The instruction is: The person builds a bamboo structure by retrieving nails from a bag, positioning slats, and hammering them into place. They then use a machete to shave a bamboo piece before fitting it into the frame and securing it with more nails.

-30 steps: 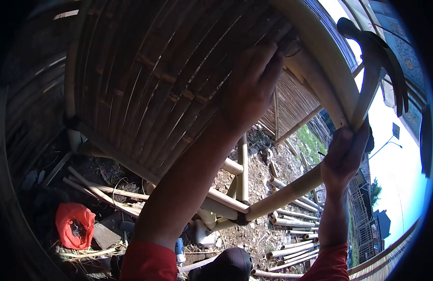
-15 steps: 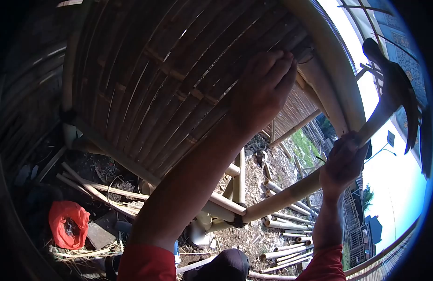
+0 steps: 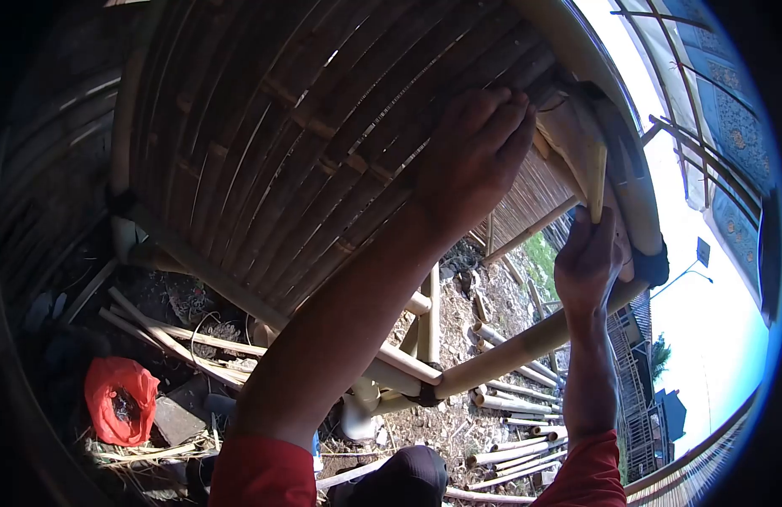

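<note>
My right hand point(image 3: 587, 262) is wrapped around the wooden handle of a claw hammer point(image 3: 598, 173). The hammer's head, dark and smeared, is up by the thick curved bamboo pole point(image 3: 640, 173) on the right. My left hand point(image 3: 479, 156) rests at the upper right part of a panel of dark bamboo slats point(image 3: 264, 160), close to the pole. Its fingers are curled together, and whatever they pinch is hidden from me. Below both hands, a horizontal bamboo pole point(image 3: 509, 355) runs to a dark-bound joint point(image 3: 429, 393).
A red plastic bag point(image 3: 120, 406) stands open on the ground at lower left, near split bamboo strips point(image 3: 175, 338). Cut bamboo poles point(image 3: 517, 456) lie in a pile at lower right. My knee point(image 3: 412, 473) shows at the bottom edge.
The hammer has swung from raised at the right, in the open, leftward and in to the bamboo frame, my right hand moving with it. My left hand has stayed almost still.
</note>
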`<state>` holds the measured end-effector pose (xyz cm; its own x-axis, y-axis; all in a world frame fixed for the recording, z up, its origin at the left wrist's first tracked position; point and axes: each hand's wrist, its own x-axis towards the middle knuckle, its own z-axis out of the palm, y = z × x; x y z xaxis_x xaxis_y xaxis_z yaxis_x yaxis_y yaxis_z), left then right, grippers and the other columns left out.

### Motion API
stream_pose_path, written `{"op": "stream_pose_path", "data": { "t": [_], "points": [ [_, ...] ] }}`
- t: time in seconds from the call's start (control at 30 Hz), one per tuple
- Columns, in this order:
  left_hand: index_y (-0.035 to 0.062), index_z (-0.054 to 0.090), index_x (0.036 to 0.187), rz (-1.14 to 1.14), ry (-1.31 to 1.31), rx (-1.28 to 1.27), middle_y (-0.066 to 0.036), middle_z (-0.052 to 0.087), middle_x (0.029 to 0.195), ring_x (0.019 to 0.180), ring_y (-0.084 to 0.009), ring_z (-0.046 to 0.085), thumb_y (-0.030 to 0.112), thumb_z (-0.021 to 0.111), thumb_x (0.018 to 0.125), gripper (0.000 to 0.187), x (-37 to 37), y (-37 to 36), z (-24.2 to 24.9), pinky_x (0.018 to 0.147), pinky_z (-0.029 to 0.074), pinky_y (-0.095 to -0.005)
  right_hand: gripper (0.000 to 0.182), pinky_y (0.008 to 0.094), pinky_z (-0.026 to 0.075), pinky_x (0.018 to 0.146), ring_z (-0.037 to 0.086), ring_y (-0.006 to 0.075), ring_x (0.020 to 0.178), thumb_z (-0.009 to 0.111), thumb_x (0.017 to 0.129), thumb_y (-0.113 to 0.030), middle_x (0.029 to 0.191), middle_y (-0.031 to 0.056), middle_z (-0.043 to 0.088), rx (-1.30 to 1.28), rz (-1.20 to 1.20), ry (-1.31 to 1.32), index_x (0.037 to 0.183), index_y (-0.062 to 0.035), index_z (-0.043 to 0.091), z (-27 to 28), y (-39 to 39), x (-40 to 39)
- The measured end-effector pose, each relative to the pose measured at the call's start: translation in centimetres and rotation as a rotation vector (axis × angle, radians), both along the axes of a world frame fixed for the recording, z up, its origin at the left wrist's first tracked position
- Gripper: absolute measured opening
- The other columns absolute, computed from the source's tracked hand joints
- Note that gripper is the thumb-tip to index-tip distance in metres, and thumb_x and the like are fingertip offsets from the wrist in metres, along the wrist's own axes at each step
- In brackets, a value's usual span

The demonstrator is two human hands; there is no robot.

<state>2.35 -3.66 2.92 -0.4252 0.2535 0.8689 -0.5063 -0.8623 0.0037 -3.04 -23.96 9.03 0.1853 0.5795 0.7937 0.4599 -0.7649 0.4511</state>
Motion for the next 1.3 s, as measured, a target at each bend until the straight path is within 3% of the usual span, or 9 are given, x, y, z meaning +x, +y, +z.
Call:
{"op": "stream_pose_path", "data": {
  "t": [0.2, 0.3, 0.47, 0.63, 0.77, 0.9, 1.07, 1.2, 1.3],
  "points": [
    [0.0023, 0.072, 0.113, -0.015, 0.043, -0.025, -0.006, 0.068, 0.116, 0.114, -0.0249, 0.061, 0.005, 0.071, 0.083, 0.030, 0.0, 0.3, 0.1, 0.096, 0.050, -0.0411, 0.030, 0.0219, 0.033, 0.043, 0.045, 0.0070, 0.047, 0.041, 0.110, -0.022, 0.061, 0.0012, 0.048, 0.167, 0.922, -0.087, 0.088, -0.0050, 0.052, 0.7, -1.2, 0.2],
    [0.0021, 0.072, 0.113, -0.016, 0.034, -0.034, -0.006, 0.068, 0.116, 0.114, -0.0247, 0.061, 0.005, 0.071, 0.083, 0.031, 0.0, -0.1, -0.1, 0.095, 0.050, -0.0413, 0.024, 0.0209, 0.036, 0.047, 0.050, 0.0089, 0.051, 0.042, 0.110, -0.020, 0.060, 0.0023, 0.048, 0.007, 0.004, -0.081, 0.097, -0.0028, 0.054, 0.5, 0.2, 1.0],
    [0.0017, 0.072, 0.112, -0.018, 0.038, -0.026, -0.007, 0.068, 0.114, 0.112, -0.0246, 0.062, 0.005, 0.071, 0.083, 0.029, 0.1, 0.2, -0.1, 0.095, 0.051, -0.0416, 0.045, 0.0254, 0.034, 0.039, 0.042, 0.0127, 0.040, 0.040, 0.112, -0.034, 0.058, 0.0033, 0.048, 0.230, 0.790, -0.199, 0.076, -0.0075, 0.041, 0.8, -0.1, -1.3],
    [0.0014, 0.072, 0.111, -0.006, 0.017, -0.029, -0.007, 0.068, 0.112, 0.110, -0.0248, 0.062, 0.005, 0.071, 0.082, 0.029, 0.0, -0.4, -0.2, 0.095, 0.050, -0.0417, 0.035, 0.0303, 0.037, 0.048, 0.052, 0.0132, 0.051, 0.043, 0.112, -0.029, 0.061, 0.0025, 0.055, 0.181, 0.073, -0.014, 0.094, -0.0034, 0.059, -0.2, -0.3, 0.1],
    [0.0008, 0.073, 0.110, -0.011, 0.004, -0.033, -0.007, 0.067, 0.109, 0.108, -0.0253, 0.062, 0.005, 0.072, 0.081, 0.029, 0.1, 0.2, 0.0, 0.094, 0.050, -0.0416, 0.032, 0.0279, 0.036, 0.047, 0.048, 0.0118, 0.049, 0.042, 0.111, -0.024, 0.061, 0.0015, 0.051, 0.127, 1.075, 0.025, 0.091, -0.0039, 0.057, 0.5, -1.4, -0.8],
    [0.0006, 0.072, 0.109, -0.025, 0.014, -0.030, -0.007, 0.067, 0.108, 0.108, -0.0254, 0.062, 0.004, 0.072, 0.081, 0.028, -0.1, -0.2, -0.2, 0.093, 0.051, -0.0416, 0.031, 0.0218, 0.037, 0.048, 0.044, 0.0122, 0.047, 0.043, 0.110, -0.021, 0.061, 0.0036, 0.047, 0.000, 0.039, -0.051, 0.091, 0.0000, 0.055, 0.0, 0.1, 1.8],
    [0.0001, 0.072, 0.109, -0.018, -0.006, -0.032, -0.007, 0.068, 0.107, 0.107, -0.0255, 0.063, 0.003, 0.071, 0.080, 0.028, 0.3, 0.2, -0.1, 0.093, 0.051, -0.0422, 0.032, 0.0223, 0.036, 0.042, 0.043, 0.0094, 0.044, 0.041, 0.112, -0.024, 0.060, 0.0057, 0.049, 0.167, 0.986, -0.095, 0.088, -0.0036, 0.047, 0.3, -0.2, 0.8],
    [0.0007, 0.073, 0.108, -0.042, -0.010, -0.035, -0.006, 0.068, 0.106, 0.107, -0.0255, 0.063, 0.004, 0.072, 0.080, 0.029, 0.1, 0.2, -0.2, 0.093, 0.051, -0.0418, 0.015, 0.0313, 0.039, 0.047, 0.054, 0.0134, 0.051, 0.060, 0.105, -0.014, 0.062, 0.0062, 0.056, 0.103, 0.035, 0.065, 0.097, -0.0017, 0.057, -0.6, 0.4, 3.1],
    [0.0011, 0.073, 0.108, -0.021, -0.012, -0.029, -0.006, 0.068, 0.106, 0.106, -0.0257, 0.063, 0.005, 0.073, 0.080, 0.028, 0.1, 0.3, -0.1, 0.092, 0.051, -0.0415, 0.012, 0.0356, 0.041, 0.045, 0.057, 0.0201, 0.044, 0.059, 0.105, -0.012, 0.058, 0.0110, 0.058, 0.273, 0.504, -0.062, 0.099, -0.0024, 0.055, -1.7, 0.4, 2.9]
  ]
}}
